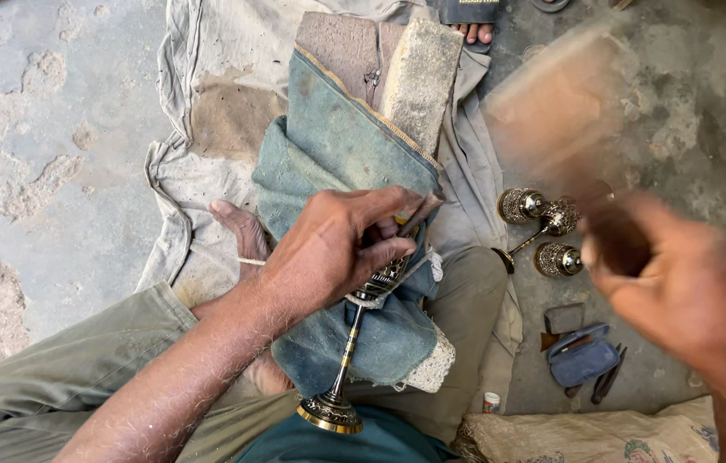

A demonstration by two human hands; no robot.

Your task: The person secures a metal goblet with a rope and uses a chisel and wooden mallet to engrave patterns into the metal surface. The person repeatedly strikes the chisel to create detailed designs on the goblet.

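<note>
My left hand (pixel 333 249) presses down on the cup of a dark, brass-trimmed engraved goblet (pixel 348 347) and pinches a thin metal chisel (pixel 419 214) against it. The goblet lies on blue denim cloth (pixel 337 146) draped over a stone block (pixel 419 77), its stem and round foot pointing toward me. My right hand (pixel 672 283) is raised at the right and grips the dark handle of a wooden mallet (pixel 556 107), whose head is blurred by motion above the ground. My bare foot (pixel 239 227) rests beside the cloth.
Several engraved goblets (pixel 543 231) lie on the concrete floor at right. A small blue pouch with dark tools (pixel 584 356) sits below them. A pale sheet (pixel 226 77) covers the ground. Another person's toes in a sandal (pixel 474 26) show at the top.
</note>
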